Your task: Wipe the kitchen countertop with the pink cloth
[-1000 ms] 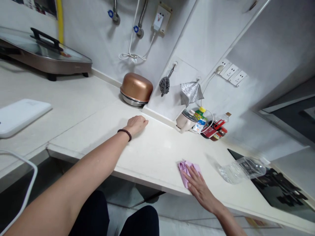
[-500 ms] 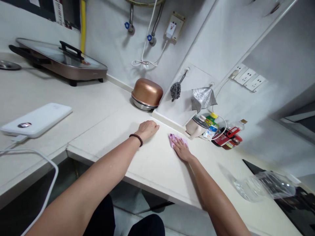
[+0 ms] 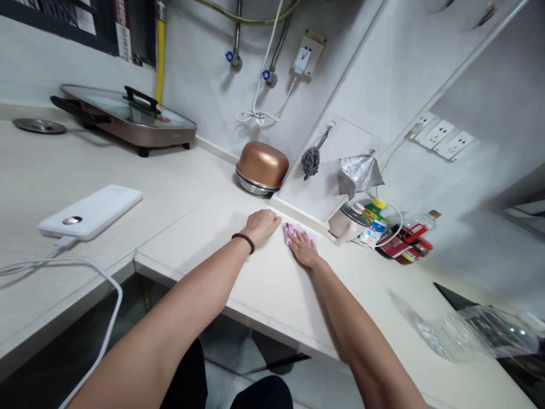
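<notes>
My right hand [image 3: 303, 248] lies flat, fingers stretched out, pressing a small pink cloth [image 3: 292, 230] onto the cream countertop [image 3: 272, 284] close to the back wall. My left hand [image 3: 263, 223], with a dark bead bracelet on the wrist, rests on the counter just left of the cloth, fingers curled loosely down, nothing visible in it. The two hands are nearly touching.
An upturned copper pot [image 3: 263, 166] sits behind the hands. A small rice cooker [image 3: 348, 222] and sauce bottles [image 3: 404, 242] stand to the right. A clear plastic bottle [image 3: 472, 338] lies at the far right. A white power bank [image 3: 90, 212] with cable and an electric griddle [image 3: 128, 119] are at left.
My right hand slid the pink cloth from the counter's front edge up and left to the back wall, ending beside my left hand. The view shifted left; my left hand stayed put.
</notes>
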Motion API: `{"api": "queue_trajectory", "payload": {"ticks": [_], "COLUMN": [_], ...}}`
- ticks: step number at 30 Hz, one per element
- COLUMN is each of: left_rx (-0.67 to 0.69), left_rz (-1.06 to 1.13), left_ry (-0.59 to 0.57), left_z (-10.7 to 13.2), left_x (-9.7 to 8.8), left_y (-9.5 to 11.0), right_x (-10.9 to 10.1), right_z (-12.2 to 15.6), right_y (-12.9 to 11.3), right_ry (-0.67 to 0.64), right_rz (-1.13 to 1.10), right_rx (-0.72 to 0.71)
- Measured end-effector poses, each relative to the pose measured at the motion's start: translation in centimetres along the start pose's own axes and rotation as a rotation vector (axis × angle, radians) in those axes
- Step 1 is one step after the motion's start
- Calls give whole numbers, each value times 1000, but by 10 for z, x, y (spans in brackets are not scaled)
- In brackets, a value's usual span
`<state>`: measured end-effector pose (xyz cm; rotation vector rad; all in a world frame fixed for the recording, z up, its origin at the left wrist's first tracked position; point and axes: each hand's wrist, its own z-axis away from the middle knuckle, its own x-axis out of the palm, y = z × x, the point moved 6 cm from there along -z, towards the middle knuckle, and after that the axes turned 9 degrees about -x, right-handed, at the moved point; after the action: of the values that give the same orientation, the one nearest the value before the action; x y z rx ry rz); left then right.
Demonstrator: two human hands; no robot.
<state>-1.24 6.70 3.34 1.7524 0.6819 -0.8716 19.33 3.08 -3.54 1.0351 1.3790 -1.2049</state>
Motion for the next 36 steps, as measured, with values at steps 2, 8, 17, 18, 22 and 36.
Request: {"api": "queue_trajectory", "payload": {"ticks": [2, 8, 17, 18, 22, 36], "left_rx": [-2, -17, -24, -14, 85, 161], "left_rz": [4, -7, -2, 5, 11, -239], "left_ry": [2, -14, 46, 45, 39, -301], "left_z": [0, 2, 3, 4, 21, 75], "left_x": [0, -2, 1, 3, 14, 52], "left_y": [-1, -4, -8, -6, 16, -13], "right_x": [5, 17, -61, -70, -76, -49], "right_z": [13, 49, 69, 72, 75, 63], "right_y": [-24, -87, -49, -37, -9, 5], "right_ry": [-16, -86, 767, 885, 991, 807], "right_rz": [-5, -63, -400, -364, -266, -379], "right_rx": [-72, -204, -158, -114, -42, -38]}}
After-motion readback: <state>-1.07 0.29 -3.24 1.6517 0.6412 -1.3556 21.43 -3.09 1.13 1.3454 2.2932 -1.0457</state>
